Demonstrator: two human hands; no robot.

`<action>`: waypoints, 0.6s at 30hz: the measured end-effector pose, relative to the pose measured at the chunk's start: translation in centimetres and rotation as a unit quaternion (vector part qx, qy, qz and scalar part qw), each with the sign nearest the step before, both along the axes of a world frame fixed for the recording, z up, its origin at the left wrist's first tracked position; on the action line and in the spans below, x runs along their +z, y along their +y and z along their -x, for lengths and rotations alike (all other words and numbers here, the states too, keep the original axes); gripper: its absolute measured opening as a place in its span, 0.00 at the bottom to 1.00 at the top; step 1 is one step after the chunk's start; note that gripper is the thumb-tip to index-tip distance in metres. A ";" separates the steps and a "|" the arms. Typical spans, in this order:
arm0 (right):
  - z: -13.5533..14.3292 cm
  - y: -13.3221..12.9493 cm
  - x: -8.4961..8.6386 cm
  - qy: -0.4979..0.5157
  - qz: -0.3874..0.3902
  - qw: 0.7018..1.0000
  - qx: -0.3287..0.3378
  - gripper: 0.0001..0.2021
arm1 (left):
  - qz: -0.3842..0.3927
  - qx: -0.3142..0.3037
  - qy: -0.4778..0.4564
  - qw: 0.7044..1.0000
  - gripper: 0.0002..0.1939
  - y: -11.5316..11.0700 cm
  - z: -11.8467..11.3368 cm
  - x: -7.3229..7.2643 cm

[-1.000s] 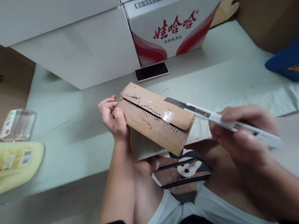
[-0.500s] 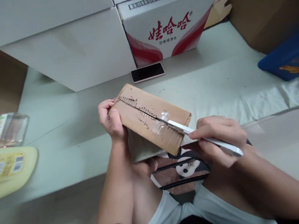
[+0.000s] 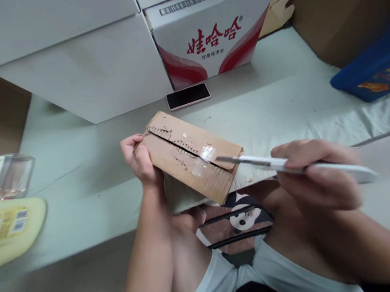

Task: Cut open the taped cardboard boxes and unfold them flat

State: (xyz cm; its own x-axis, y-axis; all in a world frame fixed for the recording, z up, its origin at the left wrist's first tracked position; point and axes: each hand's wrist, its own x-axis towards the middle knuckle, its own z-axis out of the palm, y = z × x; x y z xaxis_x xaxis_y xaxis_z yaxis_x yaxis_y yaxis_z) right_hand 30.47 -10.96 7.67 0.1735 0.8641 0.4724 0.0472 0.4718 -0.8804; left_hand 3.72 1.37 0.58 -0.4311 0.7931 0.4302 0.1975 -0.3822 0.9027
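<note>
My left hand (image 3: 140, 161) grips the left end of a small brown cardboard box (image 3: 179, 165), thumb on top. The box is tilted over the table's front edge. A slit runs along the middle of its top face, with torn, ridged cardboard beside it and a patch of shiny clear tape (image 3: 207, 153) near the right part. My right hand (image 3: 317, 173) is closed around a white utility knife (image 3: 283, 163). Its blade is out, points left and appears just above the right end of the box, off the slit. The knife is slightly blurred.
On the pale green table (image 3: 99, 170), a phone (image 3: 188, 96) lies before a white and red carton (image 3: 213, 47). A large white box (image 3: 86, 73) stands behind. Left are a clear plastic container (image 3: 12, 175) and a yellow bottle (image 3: 17, 229); right, a blue container (image 3: 370, 71).
My right hand has pulled the knife out of the slit, up and to the right. The slit now gapes wider. My left hand keeps its hold on the box.
</note>
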 end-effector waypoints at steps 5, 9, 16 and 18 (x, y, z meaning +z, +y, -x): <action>-0.7 2.6 -2.7 0.035 -0.015 0.990 -0.136 0.13 | -0.030 0.005 0.030 0.999 0.14 -0.5 -0.2 0.5; -1.2 4.8 -4.8 -0.216 0.179 0.954 -0.109 0.13 | -0.033 0.021 0.056 0.998 0.19 -0.9 -0.2 0.7; -0.7 6.1 -5.6 -0.438 0.351 0.827 -0.027 0.33 | -0.080 0.004 0.018 0.997 0.16 -0.9 -0.3 1.0; -0.4 6.0 -5.3 -0.457 0.366 0.811 -0.019 0.31 | -0.104 -0.010 -0.011 0.994 0.15 -1.3 -0.6 1.4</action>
State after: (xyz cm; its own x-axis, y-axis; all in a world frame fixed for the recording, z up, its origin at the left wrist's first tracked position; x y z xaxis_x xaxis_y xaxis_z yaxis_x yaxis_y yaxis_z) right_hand 30.87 -5.01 2.41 0.0724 0.9732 -0.2184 0.8396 -0.1777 -0.5134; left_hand 4.33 0.09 1.98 -0.4284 0.6960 0.5762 0.1688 -0.5649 0.8078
